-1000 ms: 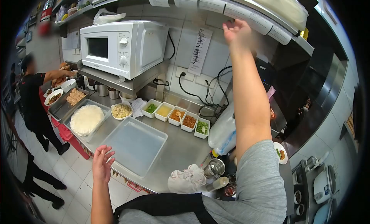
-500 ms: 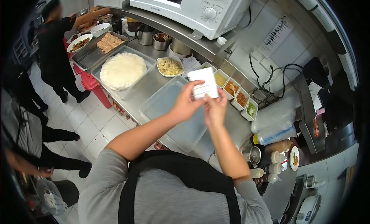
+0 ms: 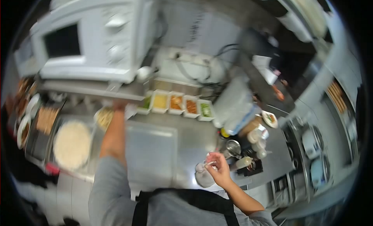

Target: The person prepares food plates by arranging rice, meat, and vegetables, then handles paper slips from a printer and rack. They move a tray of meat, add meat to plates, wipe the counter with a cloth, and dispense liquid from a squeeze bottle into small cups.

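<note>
Up on your left you see a white microwave (image 3: 94, 41). Lower down, a pale round thing (image 3: 72, 145) lies in a tray (image 3: 88, 127). Five small white tubs (image 3: 176, 111) of food stand in a row at the back of the bench (image 3: 194, 142). On your right are bottles (image 3: 259, 139) and a plate (image 3: 266, 119).

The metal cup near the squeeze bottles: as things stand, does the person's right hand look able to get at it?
Probably yes: the right hand is close to the metal cup, with nothing apparent between them, though it seems to pinch a small white item that might need putting down first.
</note>
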### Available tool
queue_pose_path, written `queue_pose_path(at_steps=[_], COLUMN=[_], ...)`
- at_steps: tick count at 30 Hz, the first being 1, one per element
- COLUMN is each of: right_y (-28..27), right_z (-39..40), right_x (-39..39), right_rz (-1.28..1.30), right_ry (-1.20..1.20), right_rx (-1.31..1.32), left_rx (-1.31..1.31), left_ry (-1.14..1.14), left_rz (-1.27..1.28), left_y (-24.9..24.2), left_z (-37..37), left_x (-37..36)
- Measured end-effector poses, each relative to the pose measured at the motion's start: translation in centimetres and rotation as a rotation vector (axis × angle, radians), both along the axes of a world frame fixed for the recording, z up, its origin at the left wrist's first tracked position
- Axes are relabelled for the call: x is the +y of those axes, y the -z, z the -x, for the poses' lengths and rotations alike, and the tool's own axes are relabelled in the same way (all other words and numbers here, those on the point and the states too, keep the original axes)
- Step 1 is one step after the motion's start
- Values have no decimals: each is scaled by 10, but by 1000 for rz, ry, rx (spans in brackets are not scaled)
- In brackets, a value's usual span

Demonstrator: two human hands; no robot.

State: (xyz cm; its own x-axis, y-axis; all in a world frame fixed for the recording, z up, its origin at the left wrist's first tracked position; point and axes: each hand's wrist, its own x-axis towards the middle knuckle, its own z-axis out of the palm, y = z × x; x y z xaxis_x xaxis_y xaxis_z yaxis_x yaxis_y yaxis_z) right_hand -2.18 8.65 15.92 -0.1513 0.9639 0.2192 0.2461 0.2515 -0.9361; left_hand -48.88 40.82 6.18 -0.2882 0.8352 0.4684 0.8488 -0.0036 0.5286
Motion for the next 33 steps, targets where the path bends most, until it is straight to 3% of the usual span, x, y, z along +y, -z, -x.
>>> queue_pose_path(at_steps=[4, 7, 9, 10, 12, 15, 16, 17, 21, 26, 29, 31, 33], right_y=[-52, -137, -189, -218, -265, -349, -372, -390, -420, -419, -404, -399, -384], right_z=[-49, -64, -73, -77, -91, -104, -111, -106, -119, -110, -149, -181, -208], right_x=[-24, -22, 0, 20, 73, 153, 180, 192, 270, 263, 284, 311, 354], right_rz=[-115, -320, -572, -741, -658, -867, -881, -916, -906, -861, -987, -773, -690], right_ry=[139, 72, 45, 7, 103, 152, 202, 254, 290, 329, 771, 830, 738], right_rx=[-162, -584, -865, -774, -338, 87, 168, 253, 427, 652, 58, -310, -344], left_rx=[268, 381, 315, 251, 183, 277, 315, 269, 0, -141, -145, -166, -174], left_ry=[-6, -18, -13, -9, -105, -130, -125, -41, 193, 269, 307, 299, 287], left_rz=[50, -26, 86, 192, 535, 548, 313, 323, 289, 248, 185, 179, 173], left_y=[39, 67, 50, 25, -57, -61, -60, -68, -117, -169, -190, -202, -213], left_z=[-4, 2, -3, -12, -53, -51, -55, -61, -106, -163, -186, -203, -220], left_x=[17, 22, 12, -3, -60, -77, -100, -121, -212, -284, -310, -327, -341])
